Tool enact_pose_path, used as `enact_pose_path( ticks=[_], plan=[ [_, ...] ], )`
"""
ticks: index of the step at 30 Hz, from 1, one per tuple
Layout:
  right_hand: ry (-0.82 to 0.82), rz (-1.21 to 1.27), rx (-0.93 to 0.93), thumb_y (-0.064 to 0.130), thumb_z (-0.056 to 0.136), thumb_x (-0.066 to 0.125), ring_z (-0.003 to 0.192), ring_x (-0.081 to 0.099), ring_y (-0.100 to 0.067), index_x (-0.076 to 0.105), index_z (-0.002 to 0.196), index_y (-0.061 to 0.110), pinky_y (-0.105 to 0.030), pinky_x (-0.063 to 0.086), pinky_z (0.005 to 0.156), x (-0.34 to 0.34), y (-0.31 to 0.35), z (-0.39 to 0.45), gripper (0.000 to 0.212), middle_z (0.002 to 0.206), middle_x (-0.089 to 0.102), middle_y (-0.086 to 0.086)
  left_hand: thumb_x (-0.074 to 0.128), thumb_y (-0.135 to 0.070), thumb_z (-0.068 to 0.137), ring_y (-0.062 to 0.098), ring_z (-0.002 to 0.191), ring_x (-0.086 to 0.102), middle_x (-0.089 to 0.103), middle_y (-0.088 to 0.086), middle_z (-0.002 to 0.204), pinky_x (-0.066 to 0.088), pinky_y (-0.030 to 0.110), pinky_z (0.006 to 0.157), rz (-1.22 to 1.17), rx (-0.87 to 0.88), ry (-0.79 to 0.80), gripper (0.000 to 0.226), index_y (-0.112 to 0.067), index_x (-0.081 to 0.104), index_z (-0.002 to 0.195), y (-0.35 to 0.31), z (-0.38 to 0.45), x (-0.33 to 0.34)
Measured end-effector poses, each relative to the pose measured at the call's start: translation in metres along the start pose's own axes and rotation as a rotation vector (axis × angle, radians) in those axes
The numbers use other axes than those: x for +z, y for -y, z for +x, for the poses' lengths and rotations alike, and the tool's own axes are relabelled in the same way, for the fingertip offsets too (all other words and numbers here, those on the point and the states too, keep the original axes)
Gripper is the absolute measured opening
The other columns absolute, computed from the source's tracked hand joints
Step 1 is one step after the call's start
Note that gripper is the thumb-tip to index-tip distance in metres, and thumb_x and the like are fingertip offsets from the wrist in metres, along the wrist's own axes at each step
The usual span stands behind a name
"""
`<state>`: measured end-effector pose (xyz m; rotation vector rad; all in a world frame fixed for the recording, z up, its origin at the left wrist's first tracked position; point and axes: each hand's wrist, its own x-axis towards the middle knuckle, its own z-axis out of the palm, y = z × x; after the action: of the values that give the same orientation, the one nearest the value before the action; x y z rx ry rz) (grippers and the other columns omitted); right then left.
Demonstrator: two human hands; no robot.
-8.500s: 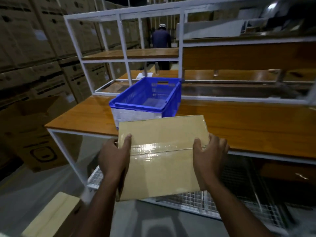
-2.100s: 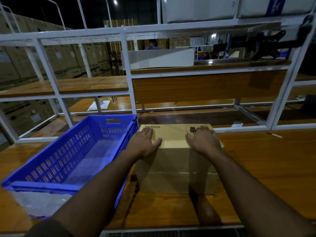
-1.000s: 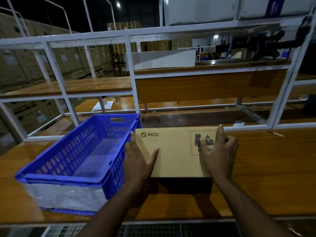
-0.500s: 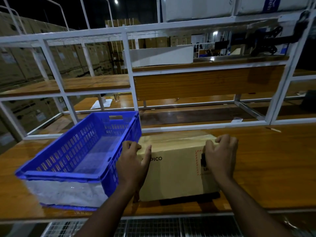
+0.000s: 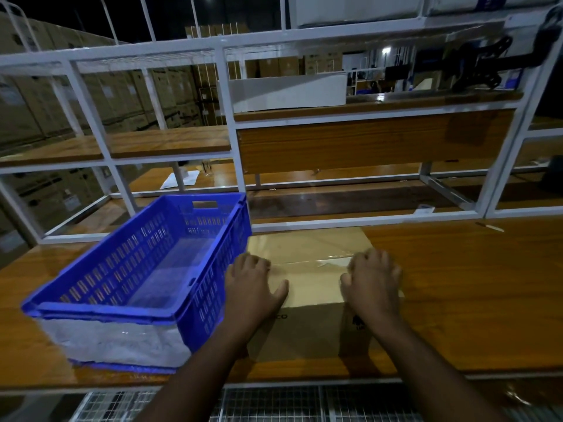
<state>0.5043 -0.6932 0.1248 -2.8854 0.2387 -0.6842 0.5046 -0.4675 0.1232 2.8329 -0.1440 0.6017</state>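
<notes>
Box [image 5: 307,287]: on bench [image 5: 472,300], just right of blue crate [image 5: 146,269].
Left hand [image 5: 253,287]: presses box top, fingers bent, thumb spread.
Right hand [image 5: 373,284]: likewise, fingers bent.

**Two Hands Side by Side, Palms Down**

The bare left arm [image 5: 207,360] comes up from the bottom and leans to the right. The bare right arm [image 5: 426,367] comes up from the bottom right and leans to the left. Both arms reach forward and are almost straight.

The left hand [image 5: 253,287] lies palm down with its back facing up. Its fingers [image 5: 253,263] are bent at the knuckles, and its thumb [image 5: 281,289] sticks out toward the other hand.

The right hand [image 5: 373,284] is near it and lies the same way, with bent fingers [image 5: 371,258] and its thumb [image 5: 345,283] pointing left. The fingertips of both hands are tucked out of sight.
</notes>
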Motion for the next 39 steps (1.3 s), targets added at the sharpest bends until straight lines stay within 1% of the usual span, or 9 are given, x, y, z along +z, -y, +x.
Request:
enact_pose_path(
  ticks=[5,10,13,15,18,21,28,33,39],
  plan=[
    [0.113,0.184,-0.188,0.033,0.095,0.060,0.105,0.056,-0.010,0.071,0.118,0.025,-0.024,0.047,0.093,0.006,0.030,0.004,0.027,0.122,0.063,0.004,0.037,-0.055,0.102,0.017,0.147,0.031,0.039,0.002,0.157,0.016,0.044,0.125,-0.049,0.167,0.270,0.058,-0.025,0.042,0.151,-0.023,0.011,0.010],
    [0.111,0.115,-0.185,0.038,0.096,0.059,0.091,0.057,-0.011,0.075,0.109,0.023,-0.025,0.051,0.087,0.007,0.031,0.013,0.027,0.107,0.066,0.004,0.042,-0.057,0.098,0.016,0.138,0.041,0.047,-0.001,0.149,0.027,0.043,0.120,-0.045,0.153,0.267,0.057,-0.026,0.051,0.146,-0.019,0.016,0.013],
    [0.140,0.035,-0.248,0.041,0.095,0.055,0.107,0.056,-0.016,0.067,0.119,0.019,-0.035,0.047,0.098,0.010,0.044,0.024,0.034,0.120,0.063,0.000,0.047,-0.056,0.096,0.017,0.124,0.049,0.054,-0.002,0.132,0.037,0.038,0.109,-0.058,0.156,0.211,0.051,-0.024,0.060,0.134,-0.023,0.023,0.012],
    [0.164,0.025,-0.300,0.037,0.097,0.053,0.123,0.048,-0.021,0.054,0.131,0.019,-0.041,0.040,0.108,0.015,0.049,0.026,0.039,0.135,0.053,-0.004,0.047,-0.054,0.097,0.020,0.125,0.048,0.052,0.001,0.131,0.035,0.037,0.111,-0.085,0.150,0.201,0.047,-0.022,0.056,0.130,-0.024,0.026,0.014],
    [0.267,0.065,-0.412,0.029,0.102,0.044,0.144,0.032,-0.022,0.039,0.149,0.017,-0.043,0.022,0.121,0.021,0.047,0.032,0.049,0.156,0.037,-0.006,0.032,-0.054,0.103,0.020,0.155,0.012,0.019,0.006,0.167,0.006,0.047,0.126,-0.018,0.164,0.357,0.066,-0.015,0.028,0.156,-0.021,0.029,0.020],
    [0.396,0.052,-0.485,0.029,0.104,0.039,0.149,0.024,-0.019,0.034,0.153,0.015,-0.039,0.016,0.122,0.021,0.044,0.039,0.051,0.162,0.030,-0.004,0.023,-0.054,0.104,0.014,0.156,-0.001,0.006,0.004,0.170,-0.005,0.048,0.126,0.017,0.194,0.459,0.068,-0.017,0.014,0.161,-0.017,0.033,0.022],
    [0.298,0.051,-0.427,0.036,0.101,0.046,0.115,0.057,-0.018,0.058,0.132,0.017,-0.036,0.047,0.099,0.019,0.050,0.046,0.038,0.132,0.061,-0.003,0.016,-0.059,0.104,0.012,0.156,-0.006,-0.002,0.001,0.170,-0.006,0.048,0.126,0.045,0.116,0.462,0.073,-0.018,0.002,0.162,-0.013,0.040,0.022],
    [0.386,0.030,-0.244,0.056,0.101,0.029,0.151,0.019,-0.023,0.026,0.157,0.013,-0.046,0.015,0.122,0.035,0.045,0.053,0.070,0.164,0.023,-0.006,0.014,-0.066,0.101,0.011,0.156,-0.006,-0.001,0.000,0.170,-0.010,0.054,0.124,0.030,-0.022,0.415,0.079,-0.016,0.006,0.163,-0.011,0.048,0.021],
    [0.349,0.034,-0.216,0.057,0.099,0.037,0.147,0.030,-0.021,0.039,0.150,0.015,-0.049,0.021,0.120,0.041,0.045,0.062,0.066,0.160,0.035,-0.004,0.022,-0.069,0.099,0.013,0.156,-0.003,0.001,0.000,0.170,-0.002,0.055,0.125,0.022,-0.073,0.394,0.084,-0.016,0.010,0.162,-0.008,0.052,0.021]
  ],
)
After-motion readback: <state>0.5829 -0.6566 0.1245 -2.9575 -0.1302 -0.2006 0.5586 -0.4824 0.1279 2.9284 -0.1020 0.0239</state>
